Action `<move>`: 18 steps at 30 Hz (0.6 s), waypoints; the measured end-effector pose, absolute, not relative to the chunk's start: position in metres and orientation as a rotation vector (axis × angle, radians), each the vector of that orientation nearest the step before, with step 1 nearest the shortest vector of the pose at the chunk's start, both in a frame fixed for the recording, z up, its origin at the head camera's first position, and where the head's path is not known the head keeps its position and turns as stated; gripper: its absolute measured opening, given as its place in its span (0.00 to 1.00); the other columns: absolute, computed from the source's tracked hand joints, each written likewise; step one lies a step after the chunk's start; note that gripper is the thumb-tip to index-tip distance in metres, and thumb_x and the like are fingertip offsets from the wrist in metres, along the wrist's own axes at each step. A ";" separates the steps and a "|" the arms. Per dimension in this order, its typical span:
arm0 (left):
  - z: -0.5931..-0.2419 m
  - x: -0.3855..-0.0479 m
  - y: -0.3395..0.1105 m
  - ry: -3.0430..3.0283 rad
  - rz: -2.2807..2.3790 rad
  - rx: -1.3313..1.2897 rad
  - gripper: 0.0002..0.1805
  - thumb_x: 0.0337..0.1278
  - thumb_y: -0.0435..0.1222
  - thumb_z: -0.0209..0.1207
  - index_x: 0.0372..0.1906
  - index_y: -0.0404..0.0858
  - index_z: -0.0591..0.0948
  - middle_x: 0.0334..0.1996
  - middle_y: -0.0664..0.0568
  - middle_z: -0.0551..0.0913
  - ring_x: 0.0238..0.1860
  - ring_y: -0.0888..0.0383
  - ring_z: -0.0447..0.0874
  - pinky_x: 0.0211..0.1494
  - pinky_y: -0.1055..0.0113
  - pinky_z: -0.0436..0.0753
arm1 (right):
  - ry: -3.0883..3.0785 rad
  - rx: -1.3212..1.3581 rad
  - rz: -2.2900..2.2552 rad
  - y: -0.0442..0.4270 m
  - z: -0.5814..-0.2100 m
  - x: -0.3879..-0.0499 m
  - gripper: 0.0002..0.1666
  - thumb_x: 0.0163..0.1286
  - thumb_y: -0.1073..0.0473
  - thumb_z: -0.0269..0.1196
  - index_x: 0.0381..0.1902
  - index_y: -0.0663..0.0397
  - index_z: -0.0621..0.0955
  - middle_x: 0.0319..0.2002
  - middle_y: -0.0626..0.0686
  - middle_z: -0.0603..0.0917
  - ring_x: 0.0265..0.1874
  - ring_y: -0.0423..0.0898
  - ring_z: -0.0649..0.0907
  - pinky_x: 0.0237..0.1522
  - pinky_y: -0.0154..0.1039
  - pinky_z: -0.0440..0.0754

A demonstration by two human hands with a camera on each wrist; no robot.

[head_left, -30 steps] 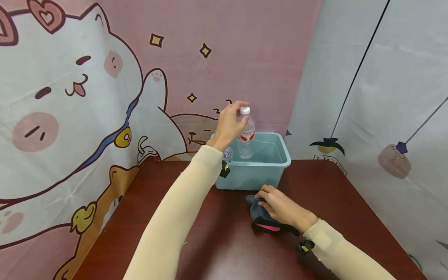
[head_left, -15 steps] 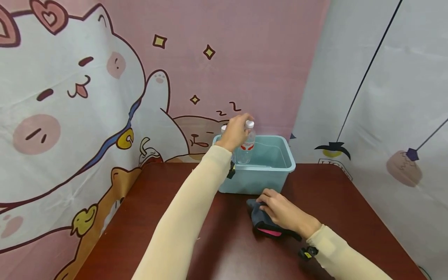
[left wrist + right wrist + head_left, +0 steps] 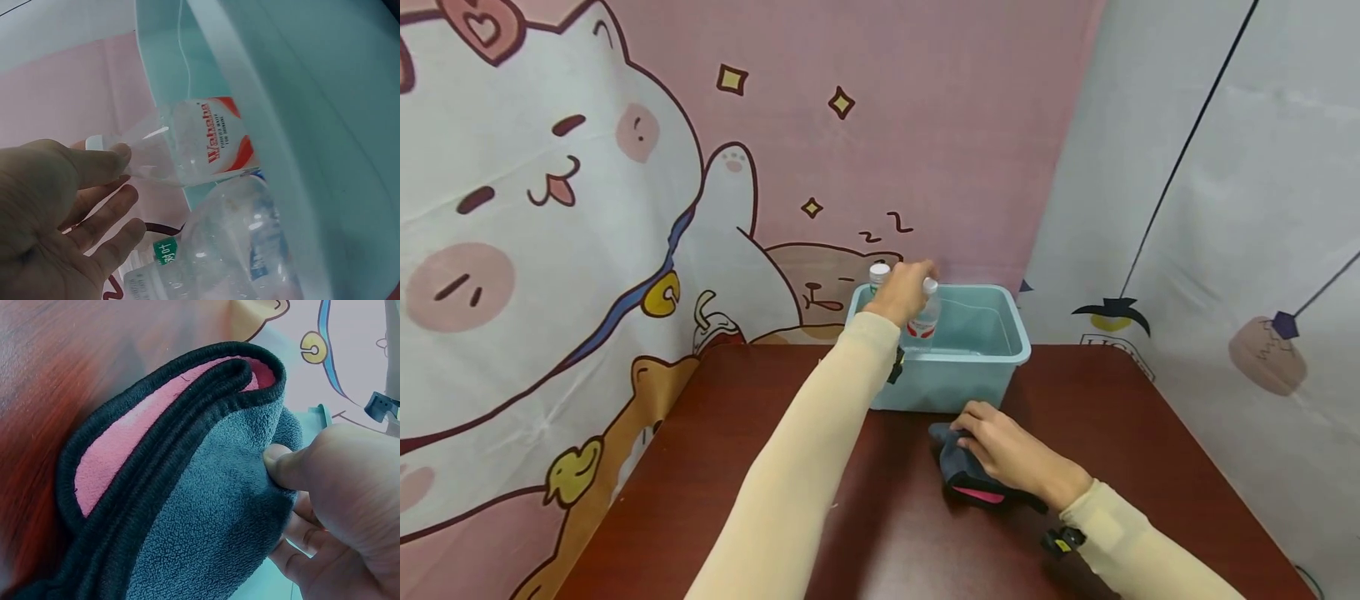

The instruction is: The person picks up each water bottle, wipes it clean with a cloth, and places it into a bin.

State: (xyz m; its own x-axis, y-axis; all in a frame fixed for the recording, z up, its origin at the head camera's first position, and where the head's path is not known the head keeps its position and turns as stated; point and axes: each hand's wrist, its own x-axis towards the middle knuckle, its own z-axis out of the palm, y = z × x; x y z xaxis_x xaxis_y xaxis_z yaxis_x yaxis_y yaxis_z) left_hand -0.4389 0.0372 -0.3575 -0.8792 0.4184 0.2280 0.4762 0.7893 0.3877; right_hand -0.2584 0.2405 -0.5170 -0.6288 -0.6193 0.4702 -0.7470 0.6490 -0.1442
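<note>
A clear plastic water bottle point(image 3: 922, 325) with a white cap and red-and-white label stands inside the pale blue plastic bin point(image 3: 943, 387). My left hand point(image 3: 904, 292) pinches it at the neck just below the cap; in the left wrist view the thumb lies on the bottle's point(image 3: 187, 140) near side. Next to it in the bin are other clear bottles, one with a blue label point(image 3: 259, 250), and another white cap point(image 3: 878, 272). In front of the bin, my right hand point(image 3: 1011, 450) pinches a folded grey cloth point(image 3: 206, 494) with pink inside and black edging, which rests on the table.
The dark red-brown table point(image 3: 745, 467) has its far edge close behind the bin. A printed cartoon curtain point(image 3: 970, 125) hangs behind it and along both sides. Black wrist cameras point(image 3: 1063, 540) sit on both sleeves.
My left hand has lowered the bottle deeper into the bin, its cap now below the earlier height. The right hand keeps its hold on the cloth. The head view has shifted slightly.
</note>
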 end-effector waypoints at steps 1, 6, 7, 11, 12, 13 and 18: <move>-0.358 -0.440 0.036 -2.851 -0.650 -0.724 0.24 0.81 0.25 0.69 0.74 0.44 0.86 0.72 0.45 0.91 0.68 0.48 0.92 0.67 0.53 0.94 | -2.492 1.077 0.460 0.241 -0.516 -0.258 0.09 0.77 0.70 0.78 0.52 0.60 0.92 0.47 0.52 0.87 0.46 0.45 0.87 0.47 0.39 0.94; -0.378 -0.463 0.037 -2.874 -0.542 -0.689 0.23 0.81 0.29 0.70 0.72 0.49 0.87 0.70 0.47 0.92 0.61 0.54 0.93 0.61 0.55 0.93 | -2.473 1.083 0.462 0.243 -0.514 -0.257 0.10 0.75 0.70 0.78 0.52 0.59 0.92 0.47 0.52 0.87 0.46 0.45 0.88 0.47 0.40 0.95; -0.381 -0.467 0.038 -2.881 -0.520 -0.684 0.23 0.81 0.31 0.70 0.73 0.49 0.87 0.70 0.48 0.92 0.60 0.54 0.93 0.60 0.54 0.93 | -2.465 1.087 0.461 0.243 -0.514 -0.257 0.10 0.75 0.71 0.79 0.52 0.59 0.92 0.47 0.52 0.87 0.46 0.45 0.88 0.47 0.40 0.95; -0.374 -0.456 0.038 -2.914 -0.463 -0.654 0.26 0.81 0.31 0.71 0.78 0.47 0.85 0.72 0.44 0.90 0.64 0.49 0.93 0.61 0.51 0.94 | -2.457 1.087 0.455 0.243 -0.514 -0.257 0.10 0.75 0.71 0.78 0.51 0.59 0.92 0.47 0.51 0.87 0.46 0.45 0.88 0.47 0.39 0.94; -0.371 -0.452 0.037 -2.915 -0.459 -0.658 0.28 0.80 0.30 0.72 0.78 0.47 0.84 0.73 0.44 0.90 0.65 0.48 0.93 0.61 0.53 0.94 | -2.461 1.086 0.455 0.244 -0.514 -0.257 0.10 0.75 0.71 0.78 0.51 0.59 0.92 0.47 0.51 0.87 0.46 0.45 0.88 0.47 0.39 0.94; -0.372 -0.452 0.037 -2.914 -0.458 -0.675 0.29 0.81 0.32 0.72 0.79 0.48 0.83 0.73 0.45 0.90 0.66 0.49 0.93 0.61 0.53 0.94 | -2.465 1.085 0.456 0.244 -0.514 -0.256 0.10 0.76 0.71 0.78 0.51 0.59 0.92 0.47 0.51 0.87 0.46 0.45 0.88 0.47 0.39 0.94; -0.358 -0.427 0.033 -2.905 -0.467 -0.703 0.31 0.84 0.34 0.70 0.85 0.46 0.80 0.77 0.44 0.87 0.72 0.47 0.91 0.67 0.54 0.94 | -2.488 1.076 0.467 0.246 -0.513 -0.255 0.10 0.76 0.71 0.78 0.52 0.60 0.92 0.47 0.52 0.87 0.46 0.46 0.89 0.47 0.40 0.95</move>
State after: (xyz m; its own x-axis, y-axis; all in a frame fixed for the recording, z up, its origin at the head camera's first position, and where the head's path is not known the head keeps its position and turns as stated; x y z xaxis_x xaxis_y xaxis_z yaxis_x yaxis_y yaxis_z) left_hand -0.4271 0.0330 -0.3582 -0.8855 0.4270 0.1830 0.4628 0.8448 0.2686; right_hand -0.2553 0.2462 -0.5130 -0.6301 -0.6161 0.4726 -0.7455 0.6503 -0.1463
